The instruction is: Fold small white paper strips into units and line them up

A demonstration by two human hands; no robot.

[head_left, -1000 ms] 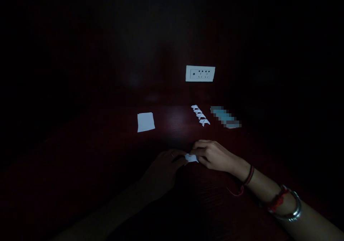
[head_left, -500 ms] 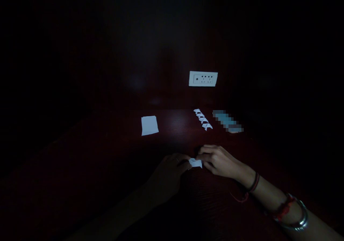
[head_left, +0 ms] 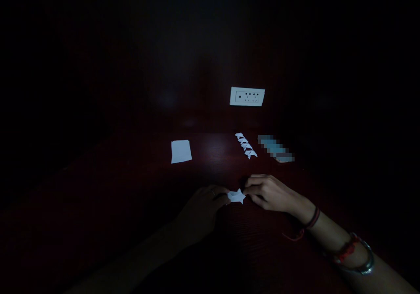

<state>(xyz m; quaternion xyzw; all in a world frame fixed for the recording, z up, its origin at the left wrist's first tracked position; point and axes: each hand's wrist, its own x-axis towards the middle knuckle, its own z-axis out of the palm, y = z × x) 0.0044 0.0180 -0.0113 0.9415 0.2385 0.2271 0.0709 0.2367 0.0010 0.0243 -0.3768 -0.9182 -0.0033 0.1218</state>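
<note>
A small piece of folded white paper [head_left: 236, 196] lies between my two hands over the dark red table, its right end spread into several points. My left hand [head_left: 205, 202], mostly in shadow, pinches the paper's left end between thumb and forefinger. From the right, my right hand [head_left: 267, 192] has its fingers curled together, with the fingertips at the paper's right point. Farther back lies a row of several small folded paper pieces [head_left: 246, 145], similarly pointed. At the left, a stack of flat white paper sheets [head_left: 181, 151] rests on the table.
To the right of the row lies a flat, blurred-out object [head_left: 276, 148], perhaps a phone. A white wall socket [head_left: 247, 96] is set in the dark wall behind the table [head_left: 213, 154]. The edges of the scene are nearly black.
The paper's right end now shows more points standing out, one of them upward. My right fingers have drawn back slightly from over it to its right tip. The view has shifted a little.
</note>
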